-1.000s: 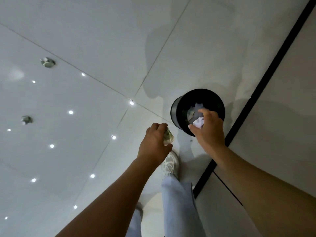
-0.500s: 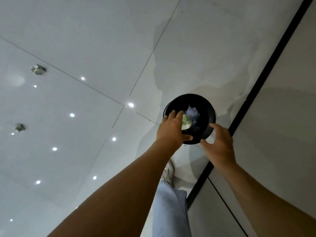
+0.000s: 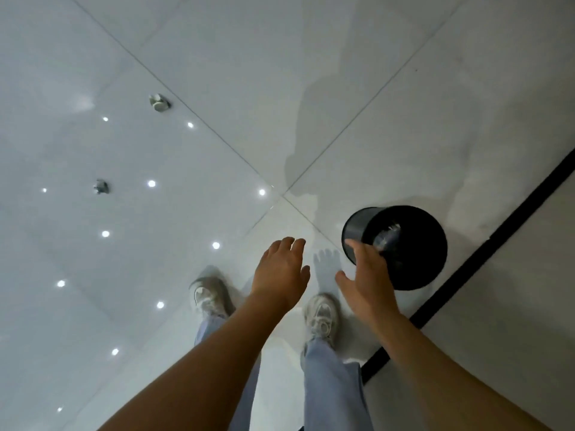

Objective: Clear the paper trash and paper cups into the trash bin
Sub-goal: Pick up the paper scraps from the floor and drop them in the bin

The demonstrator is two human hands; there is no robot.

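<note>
Head view, glossy white tile floor (image 3: 217,73), black floor strip (image 3: 485,253), black trash bin (image 3: 413,259)

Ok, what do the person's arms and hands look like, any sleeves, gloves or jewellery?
Both forearms are bare as far as the frame shows, no sleeves in view. The left hand and right hand wear no gloves, and no rings, watch or bands are visible.

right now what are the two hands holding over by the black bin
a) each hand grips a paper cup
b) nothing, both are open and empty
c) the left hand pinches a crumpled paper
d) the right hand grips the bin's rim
b: the left hand and the right hand both show spread fingers with nothing in them, and crumpled paper lies inside the trash bin.
</note>
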